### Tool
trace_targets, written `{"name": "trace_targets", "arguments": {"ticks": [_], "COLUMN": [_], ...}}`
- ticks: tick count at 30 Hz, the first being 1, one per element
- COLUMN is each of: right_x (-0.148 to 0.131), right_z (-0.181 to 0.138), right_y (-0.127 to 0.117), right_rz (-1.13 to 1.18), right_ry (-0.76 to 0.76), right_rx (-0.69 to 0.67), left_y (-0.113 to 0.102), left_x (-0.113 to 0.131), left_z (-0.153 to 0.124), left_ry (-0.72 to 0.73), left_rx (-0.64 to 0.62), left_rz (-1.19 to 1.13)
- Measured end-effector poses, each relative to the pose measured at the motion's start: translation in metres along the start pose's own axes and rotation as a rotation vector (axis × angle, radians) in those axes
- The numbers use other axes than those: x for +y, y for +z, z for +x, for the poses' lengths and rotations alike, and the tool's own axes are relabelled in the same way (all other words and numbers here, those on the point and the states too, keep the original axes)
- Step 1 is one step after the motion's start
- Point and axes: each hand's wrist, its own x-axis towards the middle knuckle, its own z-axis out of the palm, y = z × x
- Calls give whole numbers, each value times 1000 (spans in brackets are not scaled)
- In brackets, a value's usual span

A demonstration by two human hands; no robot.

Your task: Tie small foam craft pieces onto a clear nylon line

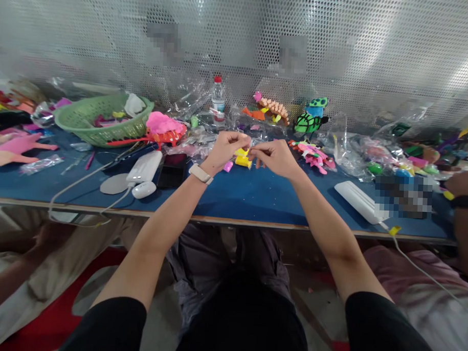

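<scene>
My left hand (228, 147) and my right hand (275, 156) meet over the blue table (256, 197), fingers pinched together around a small clear bag (252, 144) held between them. Just below the fingers lie small yellow pieces (243, 159) and a pink piece (228, 166). A pale watch band sits on my left wrist.
A green basket (98, 117), a pink toy (164, 126), a water bottle (218, 99), a green turtle toy (311, 117) and loose plastic bags crowd the back. White power banks (144, 167) (358, 200) lie on the table. Another person's arm (463, 204) reaches in at the right.
</scene>
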Motion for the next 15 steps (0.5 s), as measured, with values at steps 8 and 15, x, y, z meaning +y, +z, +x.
{"name": "trace_targets", "arguments": {"ticks": [8, 15], "right_x": [21, 11], "right_z": [8, 5], "right_y": [2, 5], "right_rz": [378, 401], "right_ry": [179, 203], "right_rx": [133, 47], "left_y": [1, 2], "left_x": [-12, -23], "left_z": [-10, -4], "left_ry": [410, 500], "left_rx": [334, 169], "left_rz": [602, 696]}}
